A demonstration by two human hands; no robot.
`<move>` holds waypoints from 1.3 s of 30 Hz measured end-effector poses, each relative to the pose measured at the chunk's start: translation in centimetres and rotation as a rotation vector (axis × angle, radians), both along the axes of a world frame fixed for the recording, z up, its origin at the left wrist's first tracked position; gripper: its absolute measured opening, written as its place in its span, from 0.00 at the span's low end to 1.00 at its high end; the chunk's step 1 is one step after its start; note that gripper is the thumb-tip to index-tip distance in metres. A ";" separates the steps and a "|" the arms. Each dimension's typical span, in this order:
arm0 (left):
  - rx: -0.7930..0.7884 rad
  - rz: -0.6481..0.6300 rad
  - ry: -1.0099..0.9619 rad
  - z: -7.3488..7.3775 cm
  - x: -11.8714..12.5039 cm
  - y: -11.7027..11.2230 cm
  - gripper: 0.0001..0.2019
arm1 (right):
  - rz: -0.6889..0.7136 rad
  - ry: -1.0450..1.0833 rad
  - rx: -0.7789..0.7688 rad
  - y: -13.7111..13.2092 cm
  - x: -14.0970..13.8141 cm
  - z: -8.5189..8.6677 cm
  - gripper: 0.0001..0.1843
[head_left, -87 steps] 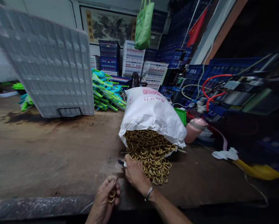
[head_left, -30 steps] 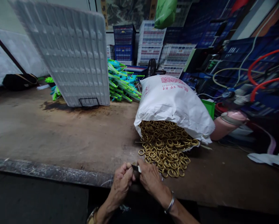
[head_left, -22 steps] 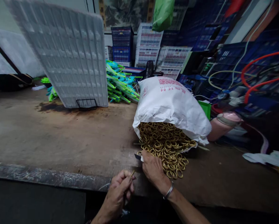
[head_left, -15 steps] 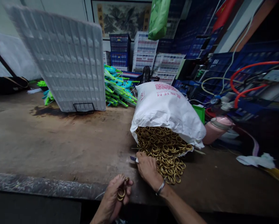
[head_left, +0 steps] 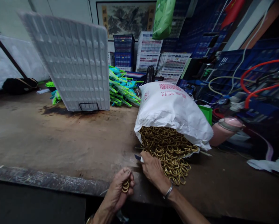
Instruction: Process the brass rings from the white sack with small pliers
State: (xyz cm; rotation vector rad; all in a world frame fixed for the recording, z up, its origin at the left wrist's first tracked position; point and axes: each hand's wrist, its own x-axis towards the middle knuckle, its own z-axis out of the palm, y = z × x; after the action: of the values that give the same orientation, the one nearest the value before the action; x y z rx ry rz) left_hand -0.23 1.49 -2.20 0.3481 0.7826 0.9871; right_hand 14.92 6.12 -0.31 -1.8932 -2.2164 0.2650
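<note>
My left hand [head_left: 123, 188] is curled shut around a few brass-coloured rings [head_left: 125, 186], just off the bench's front edge. My right hand [head_left: 154, 169], with a silver bangle at the wrist, is at the left side of a loose ring pile [head_left: 175, 166]. Its fingers are closed on what looks like a small knife [head_left: 138, 158], whose dark blade and bit of white handle stick out to the left; the rest is hidden under the hand. The pile spills from the mouth of a white woven sack [head_left: 172, 105] lying on its side, full of the same rings.
On the wooden bench [head_left: 83, 137], a white ribbed panel [head_left: 71, 62] stands in a black wire stand. Behind it lie green and blue plastic pieces [head_left: 122, 88]. A pink bottle [head_left: 225, 130] is right of the sack. Stacked crates [head_left: 148, 49] stand at the back.
The view has shifted slightly, so everything sits further right. My left fingers have closed more tightly over the rings. My right hand stays beside the pile, the blade tilted a little differently.
</note>
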 end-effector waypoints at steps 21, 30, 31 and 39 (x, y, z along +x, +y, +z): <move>0.472 0.036 0.595 1.1 1.4 0.0 0.11 | 0.026 0.915 -0.392 -2.2 -0.3 0.1 0.14; 0.232 -0.142 0.379 -0.2 0.7 -0.3 0.14 | -0.010 0.858 -0.386 -2.4 -0.8 -0.3 0.11; 0.226 -0.149 0.343 -0.1 0.7 -0.4 0.14 | -0.010 0.882 -0.396 -2.3 -0.8 -0.4 0.10; 0.190 -0.097 0.324 0.4 0.7 -0.5 0.13 | 0.028 0.766 -0.292 -2.3 -0.6 -0.6 0.11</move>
State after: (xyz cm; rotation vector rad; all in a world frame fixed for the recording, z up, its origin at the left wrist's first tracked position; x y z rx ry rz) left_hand 0.49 0.98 -1.83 0.7173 0.9562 0.9272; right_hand 14.27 3.77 -0.89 -1.5004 -1.7286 1.1505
